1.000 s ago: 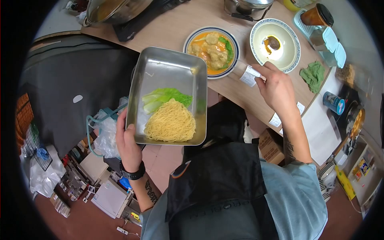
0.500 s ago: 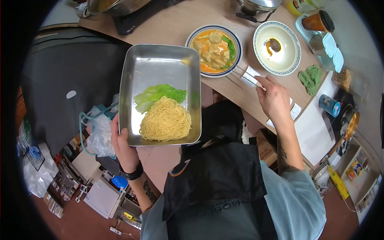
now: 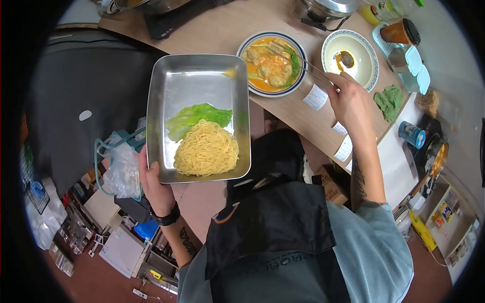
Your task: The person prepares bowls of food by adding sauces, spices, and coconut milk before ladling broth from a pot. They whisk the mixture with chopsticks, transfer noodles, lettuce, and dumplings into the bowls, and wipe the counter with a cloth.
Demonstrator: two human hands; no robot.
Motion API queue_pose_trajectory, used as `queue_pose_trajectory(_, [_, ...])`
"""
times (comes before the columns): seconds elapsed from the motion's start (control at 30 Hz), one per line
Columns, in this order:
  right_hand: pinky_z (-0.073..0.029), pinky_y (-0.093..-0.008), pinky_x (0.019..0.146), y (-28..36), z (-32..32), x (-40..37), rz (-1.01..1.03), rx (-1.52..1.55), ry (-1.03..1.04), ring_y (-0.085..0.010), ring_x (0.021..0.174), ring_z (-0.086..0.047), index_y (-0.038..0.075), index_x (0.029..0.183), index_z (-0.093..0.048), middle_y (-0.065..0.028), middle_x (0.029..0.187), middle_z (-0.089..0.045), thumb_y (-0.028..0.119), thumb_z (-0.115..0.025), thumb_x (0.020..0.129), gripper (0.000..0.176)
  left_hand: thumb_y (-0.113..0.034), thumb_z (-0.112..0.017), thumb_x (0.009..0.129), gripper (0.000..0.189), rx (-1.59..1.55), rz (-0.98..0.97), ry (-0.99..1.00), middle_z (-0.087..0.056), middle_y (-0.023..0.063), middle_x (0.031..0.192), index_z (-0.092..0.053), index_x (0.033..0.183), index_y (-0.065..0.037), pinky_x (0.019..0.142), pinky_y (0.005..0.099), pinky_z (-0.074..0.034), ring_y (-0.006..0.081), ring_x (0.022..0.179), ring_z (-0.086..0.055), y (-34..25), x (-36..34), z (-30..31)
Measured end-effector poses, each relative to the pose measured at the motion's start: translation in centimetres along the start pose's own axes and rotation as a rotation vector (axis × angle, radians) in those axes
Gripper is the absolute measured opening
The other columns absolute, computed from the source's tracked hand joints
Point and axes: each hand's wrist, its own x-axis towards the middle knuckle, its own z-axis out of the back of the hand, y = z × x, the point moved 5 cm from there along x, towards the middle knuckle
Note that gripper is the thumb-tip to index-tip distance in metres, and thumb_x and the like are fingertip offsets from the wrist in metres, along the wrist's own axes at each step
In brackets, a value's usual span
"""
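Observation:
My left hand (image 3: pixel 157 191) grips the lower left corner of a rectangular metal tray (image 3: pixel 199 90), thumb on the rim. In the tray lie a mound of yellow noodles (image 3: pixel 206 150) and a green lettuce leaf (image 3: pixel 194 117). My right hand (image 3: pixel 350 101) is closed on thin metal chopsticks (image 3: pixel 317 73), whose tips reach over a blue-rimmed plate (image 3: pixel 246 87). That plate holds dumplings (image 3: pixel 278 76) in orange sauce, with green leaves at its right side. Beside it stands a patterned white bowl (image 3: pixel 364 65) with dark brown sauce at the bottom.
Paper slips (image 3: pixel 316 97) lie along the table's near edge. A green cloth (image 3: pixel 389 102), a blue can (image 3: pixel 411 134) and a lidded brown cup (image 3: pixel 401 32) are at the right. A lidded metal pot (image 3: pixel 323 9) stands at the back. A pan (image 3: pixel 438 156) sits far right.
My right hand and the chopsticks have moved up and away from me, the tips shifting to the plate's far part. The dumplings sit differently. The tray has shifted slightly left.

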Motion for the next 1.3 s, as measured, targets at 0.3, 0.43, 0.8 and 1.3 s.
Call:
queue_pose_trajectory(0.3, [-0.054, -0.0438, 0.077, -1.1, -0.3, -1.8, -0.143, 0.126, 0.063, -0.0343, 0.083, -0.068, 0.006, 0.108, -0.073, -0.0148, 0.093, -0.069, 0.008, -0.067, 0.085, 0.024, -0.016, -0.041, 0.093, 0.053, 0.001, -0.015, -0.029, -0.057, 0.0167, 0.135, -0.049, 0.139, 0.008, 0.106, 0.0324, -0.039, 0.0226, 0.122, -0.054, 0.4, 0.0, 0.3])
queue_pose_trajectory(0.43, [-0.054, -0.0435, 0.077, -2.0, -1.6, -1.5, -0.062, 0.043, 0.005, -0.0343, 0.084, -0.068, 0.005, 0.108, -0.073, -0.0143, 0.095, -0.069, 0.008, -0.067, 0.085, 0.024, -0.016, -0.042, 0.094, 0.053, -0.014, -0.017, -0.039, -0.057, 0.017, 0.135, -0.047, 0.141, 0.008, 0.106, 0.0326, -0.039, 0.0231, 0.122, -0.054, 0.7, 0.1, 0.2])
queue_pose_trajectory(0.8, [-0.054, -0.0457, 0.079, 0.7, -2.7, 0.6, 0.14, 0.048, 0.03, -0.0371, 0.087, -0.067, 0.007, 0.109, -0.071, -0.0137, 0.099, -0.068, 0.009, -0.067, 0.084, 0.026, -0.016, -0.042, 0.095, 0.054, -0.099, 0.005, -0.016, -0.055, 0.0168, 0.138, -0.043, 0.144, 0.007, 0.107, 0.0326, -0.04, 0.0222, 0.124, -0.054, 1.4, 0.1, 0.1])
queue_pose_trajectory(1.3, [-0.055, -0.0423, 0.074, 1.5, 2.3, -2.8, 0.14, -0.147, 0.178, -0.0323, 0.084, -0.068, 0.007, 0.111, -0.07, -0.0104, 0.096, -0.066, 0.011, -0.064, 0.086, 0.026, -0.019, -0.043, 0.096, 0.056, -0.197, 0.021, -0.009, -0.053, 0.0169, 0.139, -0.041, 0.146, 0.006, 0.107, 0.0338, -0.041, 0.0228, 0.126, -0.053, 1.7, 0.8, 0.5])
